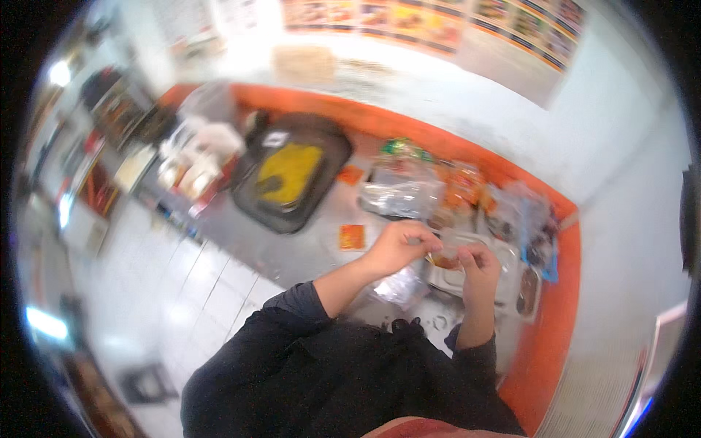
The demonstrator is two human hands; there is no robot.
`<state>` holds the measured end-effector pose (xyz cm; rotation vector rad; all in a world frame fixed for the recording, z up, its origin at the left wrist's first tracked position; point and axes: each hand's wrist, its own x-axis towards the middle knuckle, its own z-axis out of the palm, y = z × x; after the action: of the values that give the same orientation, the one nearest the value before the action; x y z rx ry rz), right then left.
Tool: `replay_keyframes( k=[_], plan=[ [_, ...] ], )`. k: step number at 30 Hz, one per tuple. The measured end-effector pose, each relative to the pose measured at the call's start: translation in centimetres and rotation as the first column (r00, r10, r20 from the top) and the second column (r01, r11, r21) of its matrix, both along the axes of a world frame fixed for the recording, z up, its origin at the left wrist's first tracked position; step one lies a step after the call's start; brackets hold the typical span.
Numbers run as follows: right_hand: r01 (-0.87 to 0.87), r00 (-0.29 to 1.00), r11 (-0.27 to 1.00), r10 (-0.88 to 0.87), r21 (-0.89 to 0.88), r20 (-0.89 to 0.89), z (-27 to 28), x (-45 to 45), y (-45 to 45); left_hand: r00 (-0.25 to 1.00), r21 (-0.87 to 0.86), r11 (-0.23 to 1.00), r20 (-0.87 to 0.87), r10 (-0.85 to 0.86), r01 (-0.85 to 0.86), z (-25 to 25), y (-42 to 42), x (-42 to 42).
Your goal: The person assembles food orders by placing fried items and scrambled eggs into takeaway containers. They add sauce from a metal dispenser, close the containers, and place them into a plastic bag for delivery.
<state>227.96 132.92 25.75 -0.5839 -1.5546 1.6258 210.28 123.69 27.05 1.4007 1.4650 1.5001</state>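
Observation:
My left hand (402, 246) and my right hand (480, 263) are raised close together above the metal counter (312, 246), fingertips pinched. Between them hangs a small clear plastic bag (449, 257) with something orange-brown at its bottom; each hand grips one side of its top. Beneath and behind the bag, a white tray (501, 268) lies on the counter. A shiny clear plastic wrapper (400, 287) is partly hidden under my left forearm. To the left of my left hand, a small orange packet (351, 236) lies flat. Blur hides finer detail.
A black tray with a yellow sheet (293, 172) stands left of centre, beside white plastic bags (205, 148). Silvery plastic packs (402, 191), an orange pack (464, 183) and clear bags (517, 211) line the back right. An orange ledge (564, 274) borders the counter along the wall.

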Motion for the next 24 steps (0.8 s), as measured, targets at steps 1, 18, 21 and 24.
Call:
replay_keyframes(
  k=[1, 18, 21, 24],
  plan=[
    [-0.023, 0.999, 0.999, 0.024, 0.024, -0.023, -1.2, -1.6, -0.5, 0.997, 0.03, 0.998, -0.047, 0.057, -0.056, -0.6, -1.5, -1.0],
    [-0.412, 0.843, 0.906, 0.341, 0.092, 0.416, -6.3, -15.3, -7.4, 0.424, 0.018, 0.524, -0.564, 0.709, -0.852, -0.8, -22.6, -42.4],
    [-0.293, 0.858, 0.95, 0.211, 0.107, 0.469, -6.8, -13.5, -6.2, 0.263, 0.067, 0.532, -0.813, 0.52, -0.844, -3.0, -23.0, -48.2],
    [-0.092, 0.924, 0.982, 0.023, 0.165, 0.381, -8.2, -9.4, -3.7, 0.357, 0.051, 0.612, -0.773, 0.524, -0.789, -5.8, -24.5, -53.1]
  ],
)
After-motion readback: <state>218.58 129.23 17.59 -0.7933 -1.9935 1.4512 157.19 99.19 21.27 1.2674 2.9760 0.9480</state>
